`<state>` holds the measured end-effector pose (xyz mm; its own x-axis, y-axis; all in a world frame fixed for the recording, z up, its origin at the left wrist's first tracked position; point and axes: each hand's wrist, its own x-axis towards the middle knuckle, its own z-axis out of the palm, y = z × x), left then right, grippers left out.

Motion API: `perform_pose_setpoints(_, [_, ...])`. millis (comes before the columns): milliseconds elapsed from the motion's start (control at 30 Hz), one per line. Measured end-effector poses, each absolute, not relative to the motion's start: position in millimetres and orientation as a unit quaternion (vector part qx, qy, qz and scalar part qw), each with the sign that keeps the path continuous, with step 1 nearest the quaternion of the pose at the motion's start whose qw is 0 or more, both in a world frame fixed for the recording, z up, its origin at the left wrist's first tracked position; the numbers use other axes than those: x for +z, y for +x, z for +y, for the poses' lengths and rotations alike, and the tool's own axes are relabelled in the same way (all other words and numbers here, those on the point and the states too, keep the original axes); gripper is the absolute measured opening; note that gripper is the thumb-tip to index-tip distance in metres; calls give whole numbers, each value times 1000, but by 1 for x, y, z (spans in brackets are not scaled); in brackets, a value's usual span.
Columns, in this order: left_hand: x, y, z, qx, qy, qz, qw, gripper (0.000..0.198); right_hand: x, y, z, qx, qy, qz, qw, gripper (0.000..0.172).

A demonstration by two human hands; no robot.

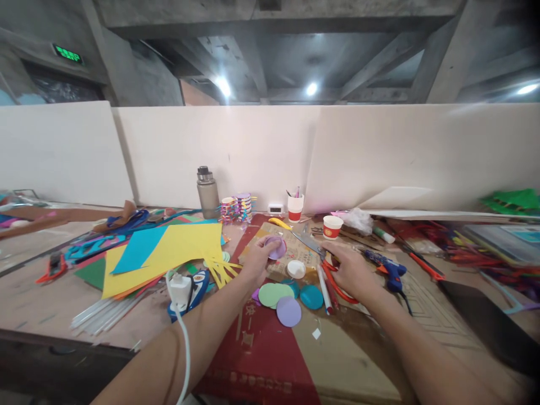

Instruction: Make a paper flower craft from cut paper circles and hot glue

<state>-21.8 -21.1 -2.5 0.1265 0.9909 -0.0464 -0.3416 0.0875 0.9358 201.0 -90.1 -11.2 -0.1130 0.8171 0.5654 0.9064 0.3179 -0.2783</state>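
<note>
My left hand (258,260) pinches a small purple paper disc (277,247) above the cardboard work mat (354,360). My right hand (351,269) rests over red-handled scissors (327,264), fingers curled on the handles, the blades pointing up and left. Between my hands lie several cut paper circles: a green one (272,295), a teal one (311,297) and a lilac one (289,311). A white round lid (296,269) sits just above them. A red and white marker (324,289) lies beside the scissors.
Yellow (185,247) and blue (137,250) paper sheets lie at left, with a blue glue gun (194,289) and its white cord. A grey bottle (207,194), paper cups (332,226), another blue glue gun (390,273) and white partition panels stand behind. Clear glue sticks (101,312) lie near the table edge.
</note>
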Motion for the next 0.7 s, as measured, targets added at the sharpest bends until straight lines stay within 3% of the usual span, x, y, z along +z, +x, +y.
perform_pose_setpoints(700, [-8,-29,-12,527,540,369,543,32,-8,203,-95,-155,-601,-754,214,49])
